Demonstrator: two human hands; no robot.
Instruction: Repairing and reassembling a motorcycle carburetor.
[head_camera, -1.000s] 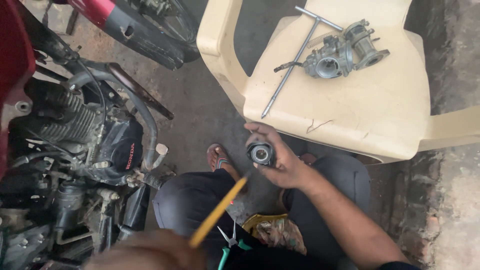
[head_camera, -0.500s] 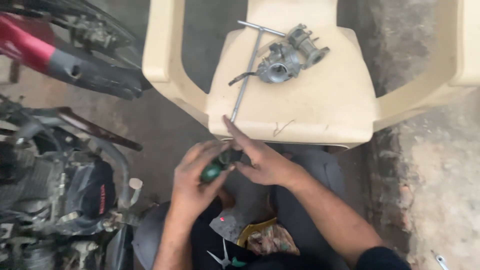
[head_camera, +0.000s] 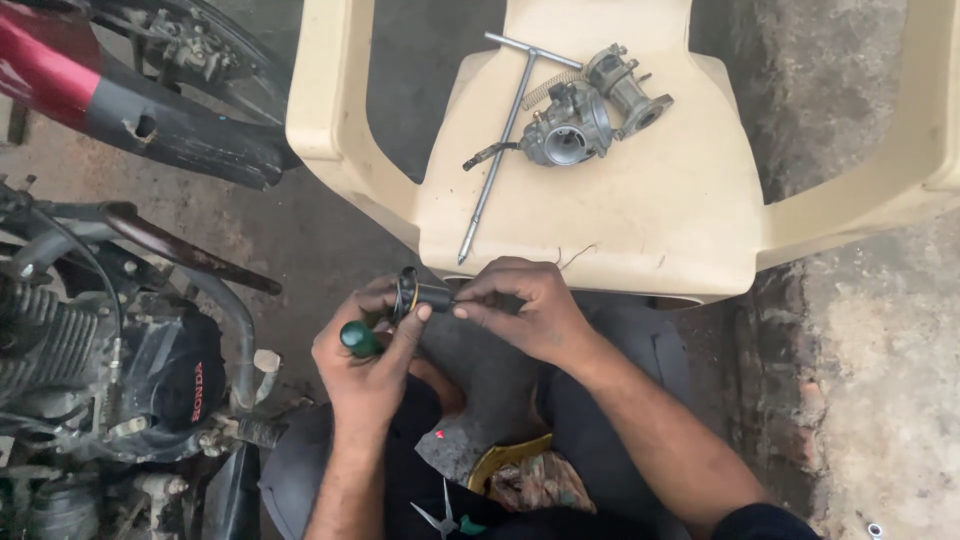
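Left hand (head_camera: 372, 362) grips green-handled screwdriver (head_camera: 358, 338) plus small black cylindrical part (head_camera: 420, 297); right hand (head_camera: 525, 308) pinches its other end, steadying it. Carburetor (head_camera: 575, 118) and T-wrench (head_camera: 503, 135) parked on chair (head_camera: 640, 210), within reach.

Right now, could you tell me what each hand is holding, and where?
Left hand grips a green-handled tool by its handle; right hand pinches one end of a small black cylindrical part.

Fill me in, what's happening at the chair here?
A person crouches by a partly stripped motorcycle. The left hand grips a green-handled tool, and the right hand pinches a small dark cylindrical part between both hands. On the beige plastic chair lie a carburetor and a T-handle wrench, untouched.
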